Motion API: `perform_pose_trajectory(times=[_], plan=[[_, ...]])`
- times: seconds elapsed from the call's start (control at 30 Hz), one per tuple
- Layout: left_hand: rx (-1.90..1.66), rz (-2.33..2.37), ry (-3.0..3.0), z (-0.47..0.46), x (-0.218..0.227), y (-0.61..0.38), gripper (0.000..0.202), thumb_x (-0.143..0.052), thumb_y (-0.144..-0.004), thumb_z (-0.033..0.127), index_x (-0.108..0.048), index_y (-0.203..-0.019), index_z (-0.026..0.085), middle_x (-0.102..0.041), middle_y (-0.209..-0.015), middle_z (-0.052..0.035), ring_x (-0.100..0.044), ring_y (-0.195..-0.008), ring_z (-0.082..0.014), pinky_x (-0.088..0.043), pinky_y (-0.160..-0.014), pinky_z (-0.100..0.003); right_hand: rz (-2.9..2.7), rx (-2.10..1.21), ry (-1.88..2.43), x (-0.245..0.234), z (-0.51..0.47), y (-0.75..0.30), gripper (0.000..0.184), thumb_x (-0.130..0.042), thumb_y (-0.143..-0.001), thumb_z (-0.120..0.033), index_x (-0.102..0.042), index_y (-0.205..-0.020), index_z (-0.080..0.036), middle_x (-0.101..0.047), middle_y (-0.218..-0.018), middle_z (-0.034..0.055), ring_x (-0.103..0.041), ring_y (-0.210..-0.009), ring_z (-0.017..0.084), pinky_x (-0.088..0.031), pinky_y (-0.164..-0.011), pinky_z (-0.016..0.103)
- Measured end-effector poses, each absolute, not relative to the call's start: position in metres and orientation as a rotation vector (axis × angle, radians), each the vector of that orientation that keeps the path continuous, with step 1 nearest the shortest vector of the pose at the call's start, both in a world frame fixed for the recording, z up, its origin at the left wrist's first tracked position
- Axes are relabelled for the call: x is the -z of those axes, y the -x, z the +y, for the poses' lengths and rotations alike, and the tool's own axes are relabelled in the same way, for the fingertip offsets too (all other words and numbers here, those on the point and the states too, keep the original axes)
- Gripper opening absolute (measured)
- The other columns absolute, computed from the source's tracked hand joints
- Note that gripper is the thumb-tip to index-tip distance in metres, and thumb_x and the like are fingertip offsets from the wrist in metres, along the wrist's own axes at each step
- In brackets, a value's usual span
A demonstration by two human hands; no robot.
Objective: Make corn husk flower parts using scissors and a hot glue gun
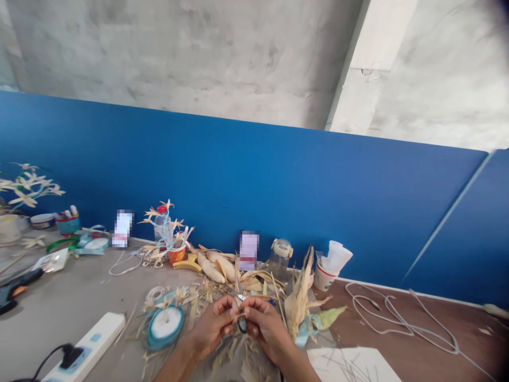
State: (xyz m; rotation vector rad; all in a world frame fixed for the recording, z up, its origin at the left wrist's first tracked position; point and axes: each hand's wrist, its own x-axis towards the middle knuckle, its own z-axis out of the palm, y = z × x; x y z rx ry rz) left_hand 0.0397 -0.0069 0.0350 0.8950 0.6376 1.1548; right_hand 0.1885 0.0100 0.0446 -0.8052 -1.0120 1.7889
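Note:
My left hand (214, 324) and my right hand (265, 322) are close together above the husk-littered table, fingertips pinched and nearly touching. A small thin brownish piece shows between them, too small to name. Scissors (240, 297) show between the hands, blades pointing away and a dark handle loop below; whether a hand holds them or they lie behind, I cannot tell. Dry corn husks (217, 265) and scraps are heaped beyond my fingers. A spool of blue ribbon (165, 326) lies left of my left hand. To the right stands an upright bundle of husk (299, 302).
A white power strip (99, 339) with a black plug is at front left, near a glue gun (19, 289). An orange cup (177, 255) holds husk flowers. A lidded jar (280, 255), a paper cup (326, 276), white cable (397, 318) and white sheet with wires (353, 366) are rightward.

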Motion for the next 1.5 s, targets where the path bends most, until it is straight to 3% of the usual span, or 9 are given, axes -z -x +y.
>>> perform_pose_trajectory(times=[0.13, 0.33, 0.57, 0.87, 1.07, 1.17, 1.33, 1.5], plan=[[-1.12, 0.65, -0.915, -0.009, -0.034, -0.041, 0.035, -0.08, -0.063, 0.04, -0.054, -0.065, 0.016, -0.048, -0.058, 0.0045, -0.034, -0.045, -0.0042, -0.019, -0.048, -0.022, -1.083, -1.568, 0.901, -0.039, 0.012, -0.185, 0.028, -0.075, -0.058, -0.036, -0.058, -0.059, -0.015, -0.043, -0.043, -0.0082, -0.028, -0.039, 0.004, -0.017, -0.043, 0.02], [-1.071, 0.631, -0.9, -0.007, -0.026, -0.043, 0.033, -0.08, -0.063, 0.037, -0.055, -0.065, 0.016, -0.053, -0.058, 0.003, -0.038, -0.044, -0.0047, -0.022, -0.048, -0.022, -1.035, -1.421, 0.936, -0.035, 0.021, -0.191, 0.03, -0.072, -0.061, -0.042, -0.055, -0.062, -0.017, -0.036, -0.044, -0.0098, -0.026, -0.039, 0.005, -0.017, -0.043, 0.021], [-1.319, 0.833, -0.795, 0.002, -0.022, -0.045, 0.039, -0.083, -0.055, 0.041, -0.056, -0.064, 0.015, -0.055, -0.057, 0.0031, -0.041, -0.044, -0.0052, -0.027, -0.049, -0.021, -1.103, -1.31, 0.977, -0.04, 0.015, -0.188, 0.029, -0.069, -0.063, -0.043, -0.055, -0.062, -0.018, -0.039, -0.048, -0.0074, -0.03, -0.044, 0.008, -0.024, -0.046, 0.022], [-1.508, 0.869, -0.608, 0.006, -0.02, -0.044, 0.038, -0.085, -0.049, 0.034, -0.058, -0.069, 0.016, -0.056, -0.06, 0.0044, -0.04, -0.045, -0.0049, -0.031, -0.048, -0.019, -1.517, -1.067, 0.939, -0.031, -0.007, -0.172, 0.012, -0.057, -0.071, -0.026, -0.059, -0.062, -0.019, -0.053, -0.061, -0.0004, -0.045, -0.059, 0.014, -0.035, -0.057, 0.025], [-1.512, 0.839, -0.516, 0.004, -0.022, -0.046, 0.041, -0.087, -0.044, 0.033, -0.058, -0.068, 0.016, -0.058, -0.057, 0.0046, -0.034, -0.041, -0.0029, -0.027, -0.044, -0.017, -1.723, -0.992, 0.888, -0.023, -0.01, -0.17, 0.013, -0.054, -0.074, -0.018, -0.062, -0.064, -0.019, -0.06, -0.07, 0.0026, -0.051, -0.069, 0.017, -0.038, -0.067, 0.026], [-1.513, 0.846, -0.533, 0.003, -0.023, -0.047, 0.043, -0.087, -0.044, 0.036, -0.056, -0.068, 0.016, -0.056, -0.057, 0.0053, -0.03, -0.04, -0.0015, -0.023, -0.041, -0.016, -1.668, -1.123, 0.828, -0.02, -0.005, -0.171, 0.019, -0.057, -0.076, -0.03, -0.062, -0.062, -0.018, -0.057, -0.067, 0.0017, -0.05, -0.065, 0.016, -0.037, -0.064, 0.026], [-1.534, 0.87, -0.614, 0.001, -0.027, -0.049, 0.04, -0.084, -0.051, 0.04, -0.056, -0.069, 0.017, -0.055, -0.059, 0.0059, -0.032, -0.04, -0.0018, -0.026, -0.042, -0.017, -1.273, -1.329, 0.941, -0.016, 0.013, -0.175, 0.043, -0.062, -0.067, -0.059, -0.054, -0.056, -0.019, -0.034, -0.044, -0.0074, -0.028, -0.045, 0.009, -0.024, -0.049, 0.024], [-1.505, 0.946, -0.705, -0.001, -0.024, -0.056, 0.038, -0.082, -0.052, 0.044, -0.059, -0.069, 0.017, -0.055, -0.058, 0.005, -0.046, -0.051, -0.0082, -0.036, -0.051, -0.021, -1.268, -1.446, 0.956, -0.011, 0.015, -0.168, 0.045, -0.07, -0.057, -0.06, -0.054, -0.055, -0.018, -0.036, -0.043, -0.0083, -0.026, -0.044, 0.007, -0.021, -0.047, 0.024]])
